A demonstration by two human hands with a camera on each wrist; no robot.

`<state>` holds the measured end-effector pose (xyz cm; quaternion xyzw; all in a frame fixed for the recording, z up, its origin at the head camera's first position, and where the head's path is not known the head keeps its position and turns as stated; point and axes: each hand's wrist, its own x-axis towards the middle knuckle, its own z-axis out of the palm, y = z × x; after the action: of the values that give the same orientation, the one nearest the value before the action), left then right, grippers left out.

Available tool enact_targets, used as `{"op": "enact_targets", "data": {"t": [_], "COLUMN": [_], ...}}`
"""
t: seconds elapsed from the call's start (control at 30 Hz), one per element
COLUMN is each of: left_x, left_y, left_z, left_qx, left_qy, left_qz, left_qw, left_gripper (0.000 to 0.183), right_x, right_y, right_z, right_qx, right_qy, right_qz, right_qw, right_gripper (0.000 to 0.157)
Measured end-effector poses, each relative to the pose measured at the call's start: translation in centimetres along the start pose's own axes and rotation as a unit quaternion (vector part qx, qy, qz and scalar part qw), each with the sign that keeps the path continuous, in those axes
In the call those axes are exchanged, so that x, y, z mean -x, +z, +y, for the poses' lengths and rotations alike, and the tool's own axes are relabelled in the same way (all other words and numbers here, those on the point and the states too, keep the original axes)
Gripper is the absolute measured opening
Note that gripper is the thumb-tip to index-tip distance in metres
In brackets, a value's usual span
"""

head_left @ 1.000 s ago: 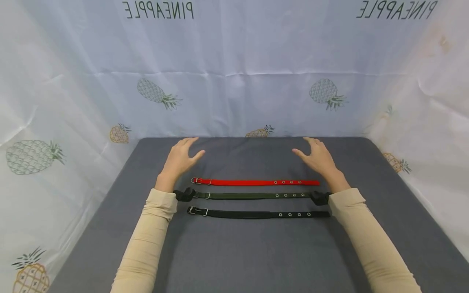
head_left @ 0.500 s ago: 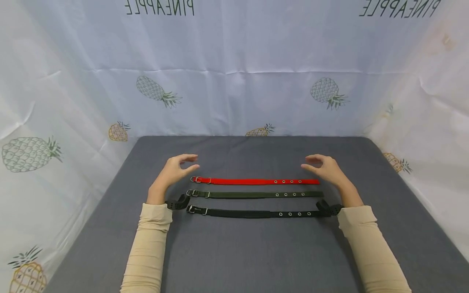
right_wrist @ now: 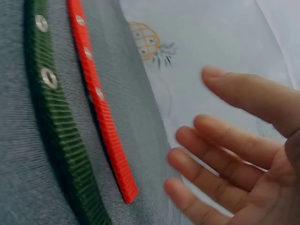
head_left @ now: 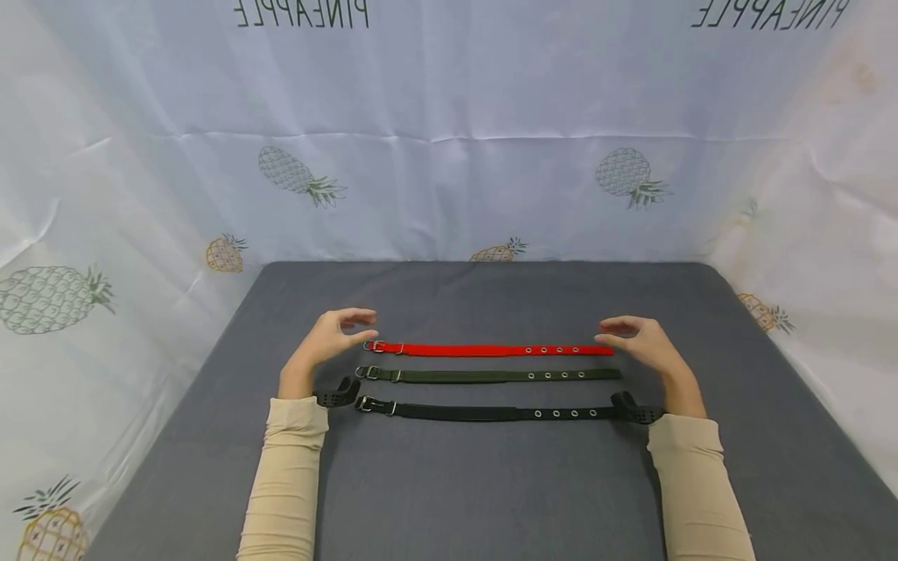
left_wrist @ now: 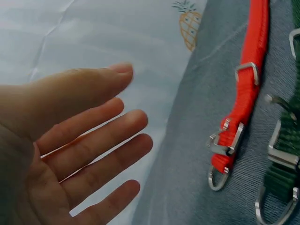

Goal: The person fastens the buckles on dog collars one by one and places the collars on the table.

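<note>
Three collars lie side by side across the table: a red collar [head_left: 463, 351] farthest away, a dark green collar [head_left: 456, 376] in the middle and a black collar [head_left: 456, 412] nearest. Metal buckles and rings are at their left ends, eyelets toward the right. My left hand [head_left: 330, 337] hovers by the red collar's buckle [left_wrist: 227, 143], thumb and fingers apart and holding nothing. At the other end, my right hand [head_left: 644, 343] hovers by the red collar's plain tip [right_wrist: 125, 190], also holding nothing, its fingers slightly bent. In both wrist views the hands stay apart from the collars.
A grey cloth-covered table [head_left: 484, 491] lies under everything. Behind and at both sides hangs a white curtain [head_left: 449, 195] printed with pineapples. Black straps [head_left: 338, 393] sit at both wrists; the right one overlaps the black collar's end in the head view.
Both hands have come down and back toward me, nearer the ends of the red collar. The right hand has also shifted right. The gap between thumb and fingers has narrowed. The collars lie still.
</note>
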<state>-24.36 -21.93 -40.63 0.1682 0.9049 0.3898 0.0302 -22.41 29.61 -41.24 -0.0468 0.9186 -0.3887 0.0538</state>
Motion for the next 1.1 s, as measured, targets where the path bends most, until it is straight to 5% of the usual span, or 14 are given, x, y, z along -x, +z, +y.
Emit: {"op": "enact_targets", "data": {"t": [0.37, 1.1], "left_x": [-0.7, -1.7], "left_y": [1.2, 2.6], "left_z": [-1.5, -2.7], "left_qx": [-0.014, -0.066], "left_qy": [-0.045, -0.005], "left_qz": [-0.058, -0.026], "left_qw": [0.9972, 0.9975], "left_gripper": [0.043, 0.027], "right_x": [-0.2, -1.6], "right_y": [-0.4, 1.5], "right_z": [1.3, 2.6], "right_qx": [0.030, 0.062], "right_qy": [0.012, -0.016], "right_qz": [-0.025, -0.016], "right_qw": [0.999, 0.998], "right_gripper": [0.051, 0.034]}}
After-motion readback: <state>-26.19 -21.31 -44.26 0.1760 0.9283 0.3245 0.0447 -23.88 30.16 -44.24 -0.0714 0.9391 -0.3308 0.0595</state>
